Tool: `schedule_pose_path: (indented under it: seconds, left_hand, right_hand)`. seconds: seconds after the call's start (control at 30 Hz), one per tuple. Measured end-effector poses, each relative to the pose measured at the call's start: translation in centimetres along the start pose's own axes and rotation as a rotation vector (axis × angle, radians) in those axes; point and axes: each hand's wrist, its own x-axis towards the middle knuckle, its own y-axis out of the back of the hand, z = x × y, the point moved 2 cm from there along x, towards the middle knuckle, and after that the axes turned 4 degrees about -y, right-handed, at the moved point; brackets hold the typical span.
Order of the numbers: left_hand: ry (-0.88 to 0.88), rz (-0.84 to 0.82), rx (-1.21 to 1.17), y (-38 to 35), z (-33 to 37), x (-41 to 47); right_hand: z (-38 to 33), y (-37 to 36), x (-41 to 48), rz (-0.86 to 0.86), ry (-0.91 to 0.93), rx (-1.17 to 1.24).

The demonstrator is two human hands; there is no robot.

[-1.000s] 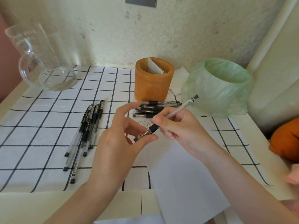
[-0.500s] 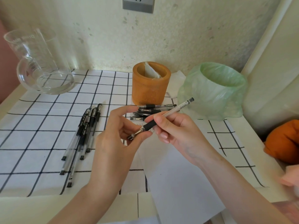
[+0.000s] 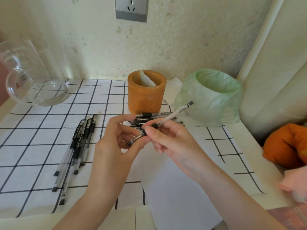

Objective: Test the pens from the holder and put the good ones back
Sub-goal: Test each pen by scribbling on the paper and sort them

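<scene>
My right hand [image 3: 172, 140] grips a clear pen [image 3: 172, 116] by its black grip, the barrel slanting up to the right. My left hand [image 3: 114, 146] pinches the cap end [image 3: 132, 141] of that same pen between thumb and fingers. Both hands hover above a white sheet of paper [image 3: 174, 188]. The orange pen holder [image 3: 147, 92] stands behind, with only a folded paper inside. A heap of pens [image 3: 154, 117] lies in front of the holder. Several more pens [image 3: 78, 146] lie in a row on the checked cloth to the left.
A bin lined with a green bag [image 3: 214, 97] stands right of the holder. A glass jug [image 3: 31, 77] sits at the back left. An orange cloth [image 3: 285, 145] lies at the right edge. A wall socket [image 3: 131, 9] is above.
Both hands with the pen have stayed together over the paper; my left fingers have closed further onto the pen's cap end. The view has tilted up slightly.
</scene>
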Motion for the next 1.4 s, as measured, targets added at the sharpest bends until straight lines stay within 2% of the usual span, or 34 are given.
schedule_pose_path:
  seconds: [0.1, 0.2, 0.27, 0.33, 0.47, 0.57, 0.63, 0.8, 0.9, 1.17, 1.4]
  left_hand:
    - [0.058, -0.091, -0.041, -0.3, -0.1, -0.3]
    - [0.079, -0.155, -0.028, -0.7, -0.4, -0.7]
    - [0.060, -0.192, 0.029, -0.9, -0.6, -1.0]
    - [0.039, -0.264, 0.126, -1.1, -0.9, -1.3]
    - [-0.041, -0.383, 0.300, -1.5, -1.2, -1.9]
    - [-0.057, -0.409, 0.327, -1.5, -1.3, -1.9]
    - [-0.061, -0.410, 0.332, -1.4, -1.4, -1.9]
    - [-0.087, -0.425, 0.375, -1.1, -1.8, -2.0]
    - [-0.097, -0.423, 0.400, -0.9, -2.0, -1.9]
    - [-0.102, -0.409, 0.412, -0.7, -1.6, -1.7]
    - [-0.067, -0.381, 0.415, -0.6, -1.3, -1.5]
  right_hand:
    - [-0.5, 0.4, 0.5, 0.081, 0.057, -0.050]
    - [-2.2, 1.3, 0.8, 0.053, 0.110, 0.071]
    - [-3.8, 2.9, 0.9, 0.100, 0.130, 0.101]
    - [-5.4, 5.4, 1.1, 0.253, 0.174, 0.039]
    - [-8.1, 11.3, 1.3, 0.654, 0.345, -0.372]
    - [-9.0, 13.9, 1.4, 0.810, 0.432, -0.453]
    - [-8.8, 14.9, 1.8, 0.863, 0.414, -0.448]
    - [-7.6, 15.6, 2.9, 0.829, 0.176, -0.493]
    - [-8.2, 14.9, 2.5, 0.785, 0.182, -0.473]
    - [-8.9, 11.5, 1.0, 0.801, 0.287, -0.400]
    - [-6.8, 8.3, 2.2, 0.502, 0.197, -0.470]
